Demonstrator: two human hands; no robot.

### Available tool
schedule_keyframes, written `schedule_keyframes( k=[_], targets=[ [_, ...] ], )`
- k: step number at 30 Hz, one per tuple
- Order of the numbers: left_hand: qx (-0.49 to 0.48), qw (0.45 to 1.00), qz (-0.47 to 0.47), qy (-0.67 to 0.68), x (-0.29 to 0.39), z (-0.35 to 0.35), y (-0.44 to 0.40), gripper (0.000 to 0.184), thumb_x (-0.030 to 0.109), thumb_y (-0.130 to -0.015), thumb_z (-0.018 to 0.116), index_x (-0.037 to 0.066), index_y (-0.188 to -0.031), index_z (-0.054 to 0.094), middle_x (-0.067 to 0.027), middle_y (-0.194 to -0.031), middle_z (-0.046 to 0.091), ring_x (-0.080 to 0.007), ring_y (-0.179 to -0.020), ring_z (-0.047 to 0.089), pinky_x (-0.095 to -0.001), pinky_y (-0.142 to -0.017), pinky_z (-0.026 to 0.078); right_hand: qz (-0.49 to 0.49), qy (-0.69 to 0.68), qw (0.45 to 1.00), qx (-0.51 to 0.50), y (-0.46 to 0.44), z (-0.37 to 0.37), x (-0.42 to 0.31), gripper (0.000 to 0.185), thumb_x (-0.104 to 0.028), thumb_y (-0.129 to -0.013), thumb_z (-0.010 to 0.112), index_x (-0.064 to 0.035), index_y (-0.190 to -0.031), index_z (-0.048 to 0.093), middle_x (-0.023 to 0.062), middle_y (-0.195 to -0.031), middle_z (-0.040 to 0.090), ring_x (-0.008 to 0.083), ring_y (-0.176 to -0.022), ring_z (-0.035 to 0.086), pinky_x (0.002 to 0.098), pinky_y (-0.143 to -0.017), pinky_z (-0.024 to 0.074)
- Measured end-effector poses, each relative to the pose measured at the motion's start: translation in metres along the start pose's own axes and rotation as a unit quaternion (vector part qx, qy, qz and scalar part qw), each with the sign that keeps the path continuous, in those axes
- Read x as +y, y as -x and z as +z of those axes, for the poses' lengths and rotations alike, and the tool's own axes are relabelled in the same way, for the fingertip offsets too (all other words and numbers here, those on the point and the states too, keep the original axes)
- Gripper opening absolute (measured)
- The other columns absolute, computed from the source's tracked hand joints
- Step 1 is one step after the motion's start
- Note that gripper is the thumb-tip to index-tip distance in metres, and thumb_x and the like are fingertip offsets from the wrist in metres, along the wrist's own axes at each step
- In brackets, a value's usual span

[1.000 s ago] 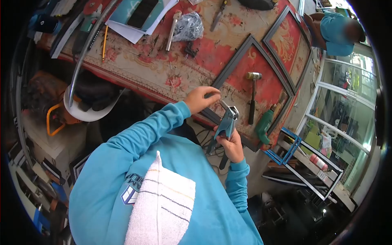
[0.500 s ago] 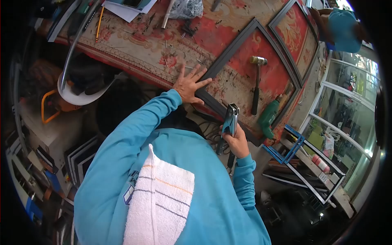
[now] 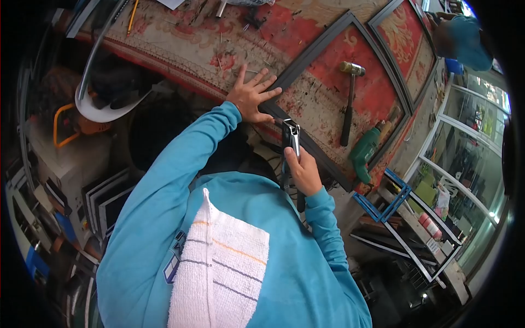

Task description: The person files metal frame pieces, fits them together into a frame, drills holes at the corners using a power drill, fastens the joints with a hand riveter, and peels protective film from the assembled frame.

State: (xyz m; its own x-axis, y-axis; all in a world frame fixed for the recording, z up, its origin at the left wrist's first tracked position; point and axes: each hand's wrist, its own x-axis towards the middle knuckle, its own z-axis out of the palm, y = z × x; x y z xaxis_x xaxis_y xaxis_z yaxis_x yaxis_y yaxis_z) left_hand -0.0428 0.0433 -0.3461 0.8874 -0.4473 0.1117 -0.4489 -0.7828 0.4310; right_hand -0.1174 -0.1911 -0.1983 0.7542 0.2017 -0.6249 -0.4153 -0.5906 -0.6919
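My left hand (image 3: 252, 97) lies with fingers spread at the near corner of a dark grey metal frame (image 3: 314, 53) on the cloth-covered table. My right hand (image 3: 303, 170) is wrapped round the handles of a hand riveter (image 3: 292, 131). The tool's head is upright against the frame's near bar, a little right of my left thumb. Inside the frame lie a mallet (image 3: 349, 101) and, at its right corner, a green drill (image 3: 365, 152).
A second frame (image 3: 395, 19) lies beyond the first. Small nails or rivets are scattered on the red patterned table (image 3: 186, 52). A white chair (image 3: 104, 112) stands at the left. Another person (image 3: 470, 44) is at the top right, beside glass panels (image 3: 465, 142).
My left hand came down and spread on the frame's corner. My right hand moved the riveter leftward and up to the near bar. The view shifted, so the table appears higher.
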Motion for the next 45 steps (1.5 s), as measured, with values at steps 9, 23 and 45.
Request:
schedule_keyframes(
  k=[9,23,45],
  targets=[
    [0.011,0.999,-0.017,0.041,-0.001,0.000,0.001,0.081,0.059,-0.066,0.081,0.029,-0.138,0.060,-0.0055,-0.152,0.048,-0.0280,-0.149,0.032,-0.0699,-0.119,0.005,0.007,0.055,0.998,0.034,-0.030,0.020,-0.009,0.048,-0.045,-0.099,0.058,0.0026,-0.091,0.060,0.0162,-0.065,0.057,0.0270,-0.061,0.058,0.0414,-0.061,0.0461],
    [0.018,0.998,-0.014,0.059,-0.003,0.002,0.000,0.078,0.051,-0.066,0.080,0.027,-0.138,0.061,-0.0053,-0.151,0.050,-0.0303,-0.148,0.033,-0.0713,-0.118,0.005,0.005,0.224,0.974,0.032,-0.042,0.027,-0.026,0.043,-0.040,-0.096,0.062,0.0021,-0.088,0.057,0.0270,-0.076,0.064,0.0483,-0.080,0.063,0.0532,-0.069,0.0480],
    [0.019,0.998,-0.011,0.066,-0.003,0.000,0.000,0.076,0.050,-0.068,0.079,0.026,-0.138,0.061,-0.0074,-0.152,0.048,-0.0319,-0.149,0.031,-0.0722,-0.118,0.004,-0.003,0.401,0.915,0.035,-0.050,0.041,-0.027,0.037,-0.034,-0.080,0.080,-0.0025,-0.090,0.062,0.0234,-0.098,0.069,0.0424,-0.092,0.066,0.0507,-0.078,0.0516]
  ],
)
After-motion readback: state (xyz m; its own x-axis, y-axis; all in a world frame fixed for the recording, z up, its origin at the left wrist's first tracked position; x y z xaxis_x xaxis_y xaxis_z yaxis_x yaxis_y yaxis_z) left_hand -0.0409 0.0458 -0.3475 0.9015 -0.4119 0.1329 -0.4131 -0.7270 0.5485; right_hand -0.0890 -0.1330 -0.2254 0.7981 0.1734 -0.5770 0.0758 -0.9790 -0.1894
